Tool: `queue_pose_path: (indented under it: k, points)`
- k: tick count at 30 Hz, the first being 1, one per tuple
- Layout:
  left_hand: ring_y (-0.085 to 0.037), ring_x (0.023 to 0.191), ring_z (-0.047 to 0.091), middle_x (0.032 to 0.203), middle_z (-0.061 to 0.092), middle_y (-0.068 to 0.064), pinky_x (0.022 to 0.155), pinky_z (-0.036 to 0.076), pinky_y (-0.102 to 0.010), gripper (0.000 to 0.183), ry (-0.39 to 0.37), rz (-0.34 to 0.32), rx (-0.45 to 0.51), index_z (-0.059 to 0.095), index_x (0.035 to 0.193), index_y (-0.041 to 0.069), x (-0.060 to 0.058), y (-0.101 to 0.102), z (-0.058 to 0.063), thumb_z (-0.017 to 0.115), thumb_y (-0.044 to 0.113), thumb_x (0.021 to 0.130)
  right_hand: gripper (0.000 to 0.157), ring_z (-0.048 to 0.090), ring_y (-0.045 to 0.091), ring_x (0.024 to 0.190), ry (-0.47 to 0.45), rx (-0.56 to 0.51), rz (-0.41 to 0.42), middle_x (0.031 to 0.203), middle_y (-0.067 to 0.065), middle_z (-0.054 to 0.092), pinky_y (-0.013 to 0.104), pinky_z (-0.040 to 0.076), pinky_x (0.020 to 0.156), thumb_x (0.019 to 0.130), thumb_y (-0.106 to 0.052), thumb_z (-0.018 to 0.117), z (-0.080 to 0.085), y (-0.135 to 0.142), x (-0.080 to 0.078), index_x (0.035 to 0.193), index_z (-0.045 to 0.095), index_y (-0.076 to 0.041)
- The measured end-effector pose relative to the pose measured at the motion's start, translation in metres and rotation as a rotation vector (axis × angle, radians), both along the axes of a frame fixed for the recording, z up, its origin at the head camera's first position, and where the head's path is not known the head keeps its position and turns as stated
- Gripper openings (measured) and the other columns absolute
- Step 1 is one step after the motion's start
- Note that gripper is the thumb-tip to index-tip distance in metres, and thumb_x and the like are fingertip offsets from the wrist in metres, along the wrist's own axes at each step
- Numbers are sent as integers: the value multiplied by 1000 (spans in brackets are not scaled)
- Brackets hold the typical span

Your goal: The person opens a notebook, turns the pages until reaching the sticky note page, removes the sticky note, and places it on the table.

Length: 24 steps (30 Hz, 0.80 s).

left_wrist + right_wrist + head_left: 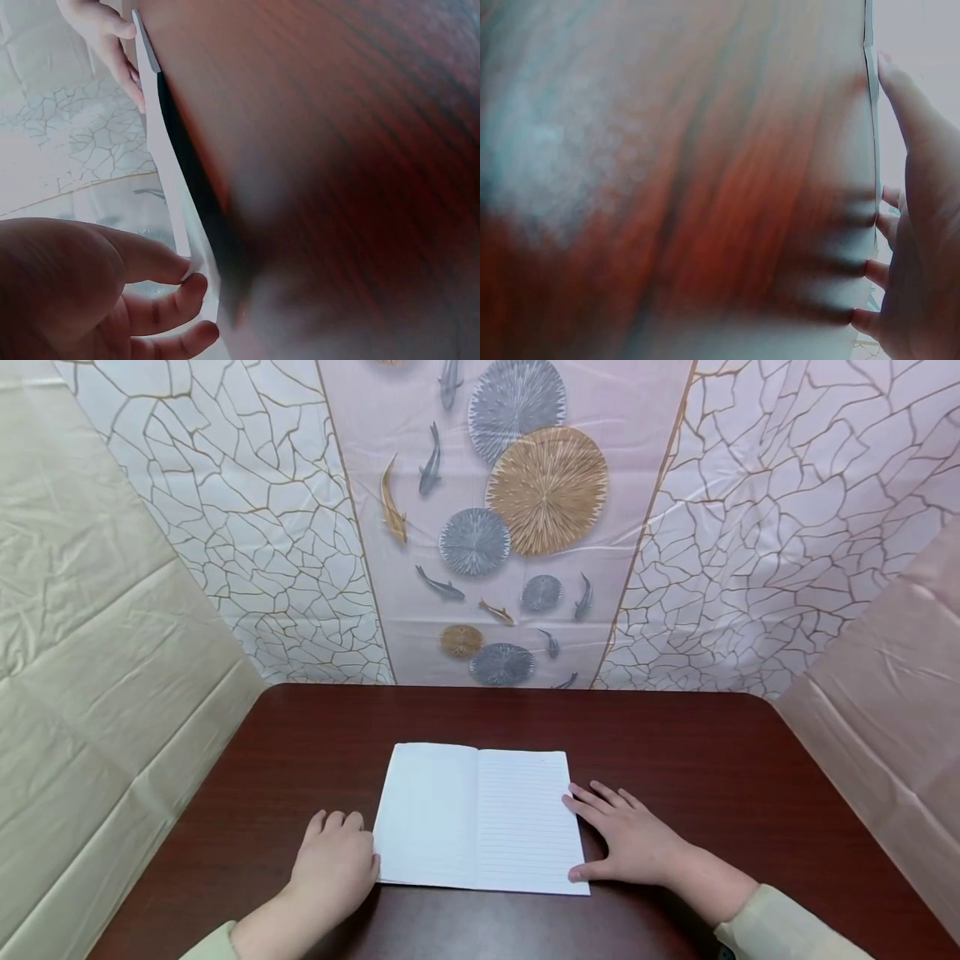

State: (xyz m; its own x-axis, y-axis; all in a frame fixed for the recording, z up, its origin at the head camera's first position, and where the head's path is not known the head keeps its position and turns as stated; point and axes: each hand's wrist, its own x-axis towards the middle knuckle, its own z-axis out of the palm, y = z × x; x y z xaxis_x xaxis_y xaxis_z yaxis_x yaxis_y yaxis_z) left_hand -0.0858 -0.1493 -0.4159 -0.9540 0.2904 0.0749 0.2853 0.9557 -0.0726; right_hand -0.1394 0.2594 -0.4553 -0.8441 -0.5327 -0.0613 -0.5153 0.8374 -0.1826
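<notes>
An open notebook (pixel 438 814) lies on the dark wooden table, its left page plain white and its right page ruled. At its lower left edge, my left hand (pixel 335 864) pinches the paper edge between thumb and index finger, as the left wrist view shows closely. My right hand (pixel 626 839) rests at the right edge with fingers spread, the thumb on the lower right corner and fingertips by the page's side. In the right wrist view, the fingertips of the right hand (pixel 922 225) touch down along the tabletop beside the notebook's thin edge.
The reddish-brown table (pixel 315 743) has rounded far corners. Behind it hangs a patterned cloth (pixel 510 610) with fish and round leaf shapes, and beige cloth (pixel 90 735) covers the left side. Light sleeves (pixel 787 927) cover both forearms.
</notes>
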Motion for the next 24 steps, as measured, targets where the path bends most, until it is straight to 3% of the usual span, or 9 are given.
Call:
queue_pose_path:
  k: [13,20,24]
  points:
    - [-33,89,55,76,53,-6,96,39,-58,25,-69,-6,-44,66,64,10,-3,-1,-8,73,26,81,107,23,35,147,-24,1,-7,160,0,32,64,21,112,73,-88,51,-1,-1,-1,155,35,-22]
    - [-35,92,55,79,54,-7,97,38,-59,24,-102,7,-36,67,65,10,-3,0,-5,73,26,82,107,23,35,148,-20,2,-9,160,0,32,63,21,112,73,-88,52,-1,-1,-1,156,35,-22]
    - [-32,86,53,79,53,-7,86,43,-52,25,-106,24,-56,67,68,10,-4,0,-2,74,30,82,107,23,35,148,-20,-1,-8,160,0,32,63,21,112,73,-87,53,-1,0,-1,155,35,-21]
